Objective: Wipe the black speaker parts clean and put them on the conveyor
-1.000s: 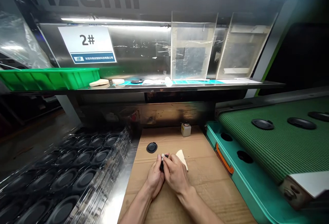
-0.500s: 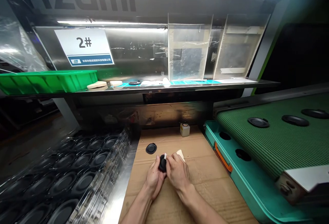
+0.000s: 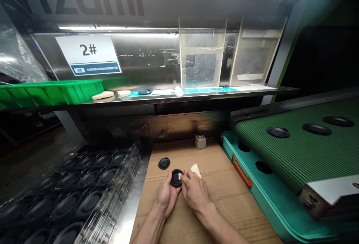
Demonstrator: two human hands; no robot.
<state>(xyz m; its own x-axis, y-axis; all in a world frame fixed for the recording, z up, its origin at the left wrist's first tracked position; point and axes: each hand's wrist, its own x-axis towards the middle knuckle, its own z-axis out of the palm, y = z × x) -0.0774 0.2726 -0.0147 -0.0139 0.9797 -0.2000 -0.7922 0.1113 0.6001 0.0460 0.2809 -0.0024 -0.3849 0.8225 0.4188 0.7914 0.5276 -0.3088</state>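
Note:
My left hand (image 3: pixel 166 197) grips a round black plastic lid (image 3: pixel 175 178) by its edge, with the disc's flat face turned up toward me. Pinched in the fingertips of my right hand (image 3: pixel 195 191) is a small white wad (image 3: pixel 180 176), pressed against the lid's face; its material is too small to tell. Just beyond my right hand a cream-coloured pad (image 3: pixel 196 169) lies on the cardboard (image 3: pixel 224 206), partly covered by the fingers. Another black lid (image 3: pixel 164 163) lies flat on the cardboard, up and left of my hands.
A small bottle (image 3: pixel 200 142) stands at the cardboard's far end. Clear trays of black lids (image 3: pixel 90 203) fill the left. At right, a teal bin (image 3: pixel 269 203) sits beside a green conveyor belt (image 3: pixel 303 150) carrying several black lids. Overhead runs a shelf (image 3: pixel 196 95) with a green tray (image 3: pixel 53 93).
The held lid has tilted to show more of its face. The white wad has moved from its upper edge down onto that face. The camera view has shifted slightly.

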